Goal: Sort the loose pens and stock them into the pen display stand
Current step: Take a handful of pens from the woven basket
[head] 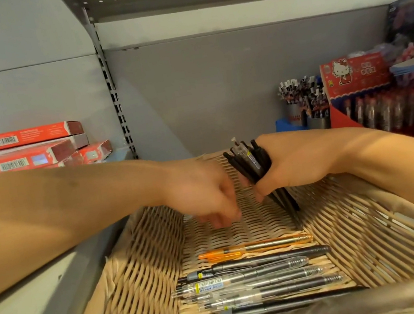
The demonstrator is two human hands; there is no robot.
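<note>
Black plastic pens [253, 168], one bundle: my right hand [292, 161] is gripping them upright at mid-barrel over the far end of the wicker basket [130, 295]. I am judging them light, stiff, slippery; best clasped mid-barrel. My left hand [207, 195] is hovering just beside, fingers loosely curled, empty. Loose pens [252, 281] are lying near.

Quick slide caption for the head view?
Right hand grips black pens; left hand reaches into wicker basket.
</note>
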